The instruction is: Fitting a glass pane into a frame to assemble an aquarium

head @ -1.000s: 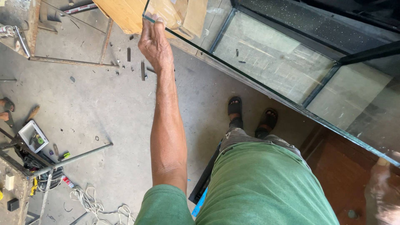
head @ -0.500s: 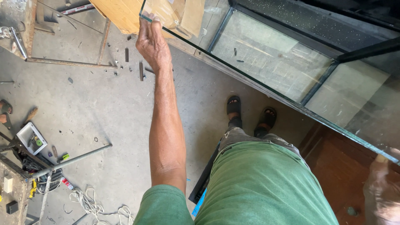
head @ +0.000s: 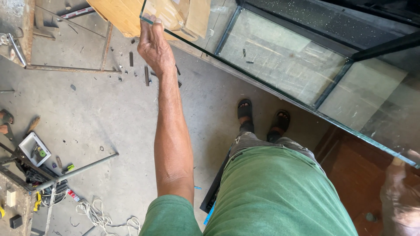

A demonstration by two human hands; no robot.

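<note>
A large clear glass pane [head: 280, 65] with a greenish edge is held flat and slightly tilted above the floor, running from upper left to lower right. Its far left corner sits in the left hand [head: 155, 48], and the blurred right hand [head: 400, 192] meets its near right edge.

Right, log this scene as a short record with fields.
left hand: arm stretched out, gripping the far corner of the glass pane
right hand: blurred, at the pane's near edge, grip unclear
pane: large, clear, held over a dark frame
feet: sandals on concrete floor
floor left: white rope, metal rod, small white box
top: wooden board
</note>
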